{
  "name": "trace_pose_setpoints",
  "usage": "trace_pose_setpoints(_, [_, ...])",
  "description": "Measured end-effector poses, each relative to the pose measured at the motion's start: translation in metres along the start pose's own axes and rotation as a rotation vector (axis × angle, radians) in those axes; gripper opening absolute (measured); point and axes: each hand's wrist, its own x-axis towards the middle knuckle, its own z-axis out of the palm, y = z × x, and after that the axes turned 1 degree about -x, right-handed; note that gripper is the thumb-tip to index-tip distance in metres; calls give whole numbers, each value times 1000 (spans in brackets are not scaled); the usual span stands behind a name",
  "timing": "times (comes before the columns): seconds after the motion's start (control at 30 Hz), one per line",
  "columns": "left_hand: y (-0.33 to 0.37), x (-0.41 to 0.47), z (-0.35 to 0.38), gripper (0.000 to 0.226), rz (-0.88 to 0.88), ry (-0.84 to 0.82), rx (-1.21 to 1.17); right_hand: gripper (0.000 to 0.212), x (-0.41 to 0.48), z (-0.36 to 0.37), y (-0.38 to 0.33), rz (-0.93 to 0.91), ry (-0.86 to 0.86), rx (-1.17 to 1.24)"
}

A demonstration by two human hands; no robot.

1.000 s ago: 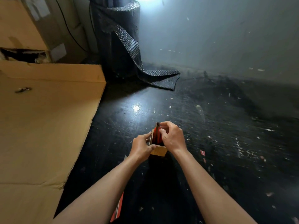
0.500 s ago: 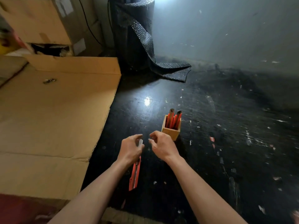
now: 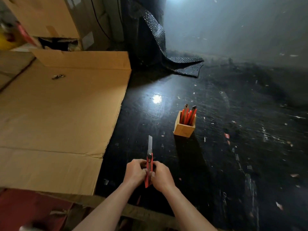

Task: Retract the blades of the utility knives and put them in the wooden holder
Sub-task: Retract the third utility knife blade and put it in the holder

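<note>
A red utility knife stands nearly upright between my two hands, its metal blade sticking out well past the tip. My left hand grips its left side and my right hand grips its right side, fingers wrapped around the body. Up and to the right, apart from my hands, a small square wooden holder stands on the black tabletop. Several red utility knives stand in it, dark ends up.
A large flattened cardboard sheet covers the table's left half. Cardboard boxes are stacked at the back left. A roll of dark bubble wrap stands at the back, its loose end trailing onto the black table.
My hands left the holder and drew back toward me. The left hand lifted a knife off the table, the right hand joined it, and both now hold it upright.
</note>
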Motion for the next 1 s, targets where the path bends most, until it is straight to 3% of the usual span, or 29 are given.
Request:
trace_pose_setpoints(0.3, [19,-6,-8,27,60,25,-199,31,-17,-27,-5,-52,101,288])
trace_pose_setpoints(0.6, [115,-11,-44,29,320,-77,-466,30,-33,-119,-41,-353,231,418])
trace_pose_setpoints(0.8, [183,-23,-60,46,413,-174,-670,32,-50,-182,-63,-474,268,408])
trace_pose_setpoints(1.0, [229,-39,-62,47,453,-215,-756,41,-62,-233,-95,-551,498,254])
